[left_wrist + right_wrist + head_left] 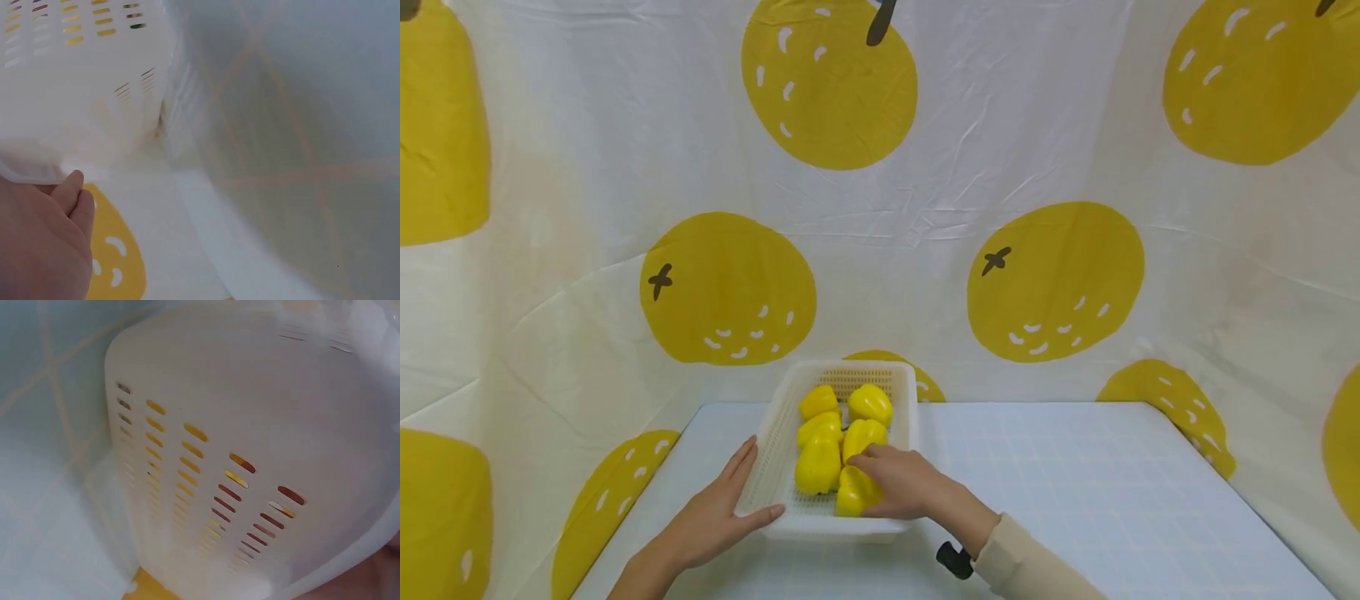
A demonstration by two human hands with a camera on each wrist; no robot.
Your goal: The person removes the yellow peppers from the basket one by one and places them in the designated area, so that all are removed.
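Observation:
A white perforated plastic basket [781, 442] stands on the table with several yellow bell peppers [818, 462] in two rough rows. My left hand [703, 527] rests at its near left corner, fingers straight along the side and thumb on the front rim. In the left wrist view, that hand [44, 240] touches the basket rim. Inside the basket, my right hand [904, 483] grips the nearest bell pepper [853, 493] of the right row, fingers curled over it. From the right wrist, the basket wall [200, 381] hides most of the hand and the pepper.
A pale blue checked cloth [1075, 483] covers the table, stretching to the right of the basket. White sheeting [925, 292] printed with large yellow fruits hangs behind and at both sides. A black device [955, 560] sits under the right wrist.

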